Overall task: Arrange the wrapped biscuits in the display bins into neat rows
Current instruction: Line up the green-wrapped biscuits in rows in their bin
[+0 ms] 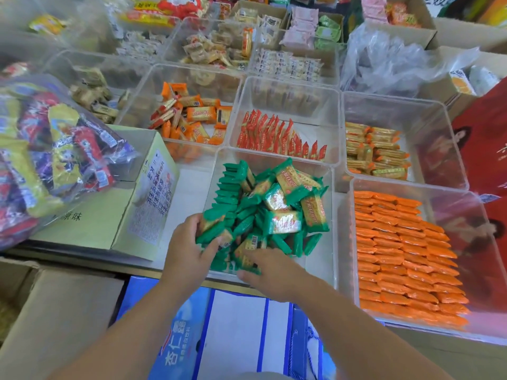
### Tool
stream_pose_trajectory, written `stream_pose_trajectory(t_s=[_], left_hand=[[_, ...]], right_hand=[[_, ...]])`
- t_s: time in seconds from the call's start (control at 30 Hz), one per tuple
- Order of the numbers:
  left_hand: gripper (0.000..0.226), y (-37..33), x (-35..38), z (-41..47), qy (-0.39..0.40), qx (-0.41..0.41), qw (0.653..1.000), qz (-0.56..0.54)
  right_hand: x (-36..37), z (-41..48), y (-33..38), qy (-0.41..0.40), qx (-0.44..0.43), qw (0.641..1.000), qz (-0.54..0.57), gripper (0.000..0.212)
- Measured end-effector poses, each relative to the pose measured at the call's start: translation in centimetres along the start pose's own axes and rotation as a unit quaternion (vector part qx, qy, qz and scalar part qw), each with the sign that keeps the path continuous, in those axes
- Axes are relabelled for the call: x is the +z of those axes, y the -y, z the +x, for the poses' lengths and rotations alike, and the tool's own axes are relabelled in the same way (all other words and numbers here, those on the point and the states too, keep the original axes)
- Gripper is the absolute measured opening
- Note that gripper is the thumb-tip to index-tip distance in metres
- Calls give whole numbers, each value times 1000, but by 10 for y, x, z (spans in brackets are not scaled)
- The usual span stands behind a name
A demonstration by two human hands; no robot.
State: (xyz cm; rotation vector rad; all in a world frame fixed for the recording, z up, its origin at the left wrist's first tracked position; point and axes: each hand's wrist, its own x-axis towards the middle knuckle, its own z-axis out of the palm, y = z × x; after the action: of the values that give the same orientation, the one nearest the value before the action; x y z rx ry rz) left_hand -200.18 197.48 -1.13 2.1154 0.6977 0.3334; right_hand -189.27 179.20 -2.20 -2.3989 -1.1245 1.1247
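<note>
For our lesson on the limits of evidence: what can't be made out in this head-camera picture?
- Right hand: fingertips hidden under green-wrapped biscuits, grip unclear.
- Left hand: fingers buried in the same pile.
- Clear plastic bin floor: covered by packets.
- Far cardboard boxes: cut off by the top edge, blurred.

bins (pixel 333 185): clear smooth plastic | green biscuit wrappers (pixel 285 209): glossy film | box (pixel 90 229): matt cardboard | bag (pixel 389 58): thin crinkled plastic
</note>
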Motion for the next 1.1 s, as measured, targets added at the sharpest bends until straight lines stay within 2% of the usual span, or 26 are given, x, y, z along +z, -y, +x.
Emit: stream_pose_trajectory(t_s=[0.13,0.23,0.33,0.4,0.47,0.53,0.6,0.63,0.77,0.87,0.97,1.1], left_hand=[[30,2,10,-5,-9,21,1000,5],[28,5,9,-5,-5,33,999,23],[26,6,10,-19,17,41,998,40],[25,7,15,-32,24,40,998,49],[25,8,17,-41,24,40,998,44],[27,8,16,-44,30,48,998,34],[28,7,13,-45,46,53,997,32],[28,7,12,-45,53,48,997,26],[32,4,8,-45,60,0,997,-42],[34,3,8,-46,66,-24,994,-83],[32,5,7,-46,66,-48,989,-120],[30,7,7,-46,56,-76,978,-188]], right_hand=[[-2,0,-10,-74,50,985,148,51],[-5,1,-15,-132,123,968,172,54],[3,-3,-15,-113,155,975,116,63],[8,-9,-18,-101,169,973,119,64],[12,-14,-26,-81,166,974,129,73],[14,-17,-31,-41,157,972,172,82],[15,-13,-31,-16,166,950,265,74],[16,-8,-30,-25,178,942,282,68],[18,9,-18,-124,232,942,208,64],[19,11,-13,-145,188,955,180,47],[15,9,-17,-87,98,978,165,25],[6,2,-14,7,49,989,136,32]])
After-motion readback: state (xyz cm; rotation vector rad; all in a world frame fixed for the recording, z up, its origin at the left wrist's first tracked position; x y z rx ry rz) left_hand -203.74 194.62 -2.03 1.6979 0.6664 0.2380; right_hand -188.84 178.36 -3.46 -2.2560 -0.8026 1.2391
